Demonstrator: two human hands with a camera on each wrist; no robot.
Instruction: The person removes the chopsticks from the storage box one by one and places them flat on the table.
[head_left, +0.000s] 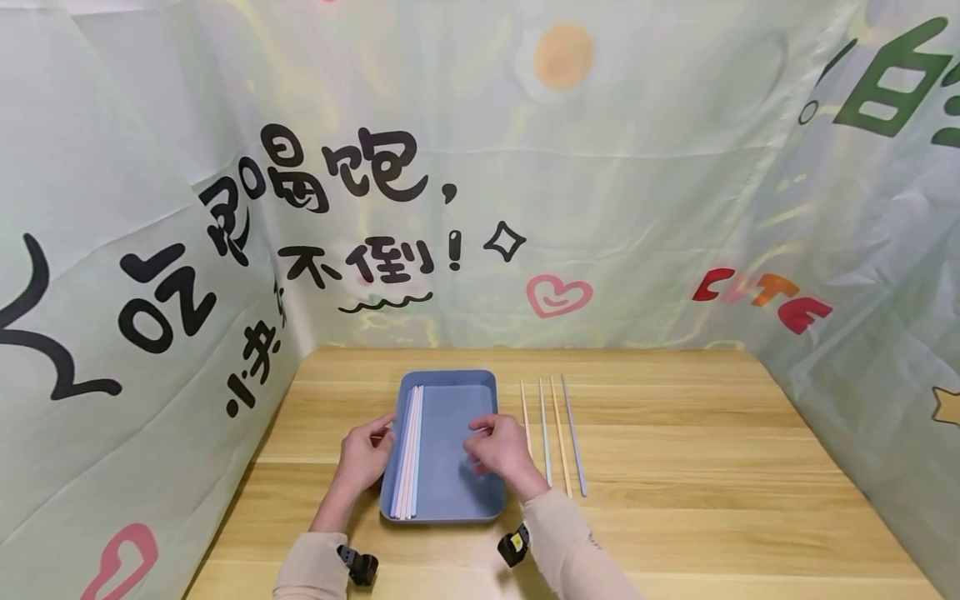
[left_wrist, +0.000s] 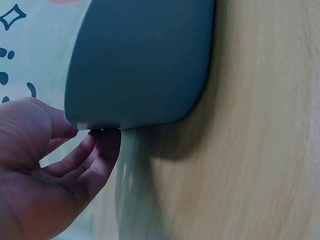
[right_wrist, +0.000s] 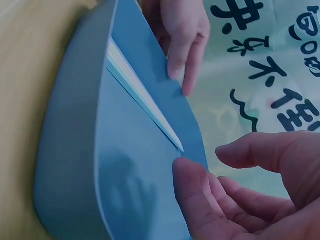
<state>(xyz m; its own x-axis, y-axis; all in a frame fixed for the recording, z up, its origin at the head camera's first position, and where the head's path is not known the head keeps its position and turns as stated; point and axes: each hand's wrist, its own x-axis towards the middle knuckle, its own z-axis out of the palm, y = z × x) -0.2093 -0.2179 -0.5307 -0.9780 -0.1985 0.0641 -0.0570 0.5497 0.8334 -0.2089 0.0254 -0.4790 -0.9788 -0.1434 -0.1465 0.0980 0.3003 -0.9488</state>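
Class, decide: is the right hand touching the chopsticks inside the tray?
Apart. In the head view, bare tray lies between the right hand and the chopsticks.

Two lines of bold black Chinese characters are printed on the pale green hanging fabric [head_left: 645,208]. The upper line, 吃饱喝饱 [head_left: 288,150] with a comma, is begun beyond the left edge of the light wood-grain table [head_left: 720,467] and continued above the far edge. Beneath it, 快乐不倒! [head_left: 307,248] can be read, underscored in part by a black wavy line [head_left: 385,304]; 乐 and 不 are shown again, slanted, in the right wrist view. Beyond the table's far right corner, CUTE [head_left: 775,289] is spelled in red, pink and orange letters. Higher up, a large green character [head_left: 892,97] cannot be read with certainty.
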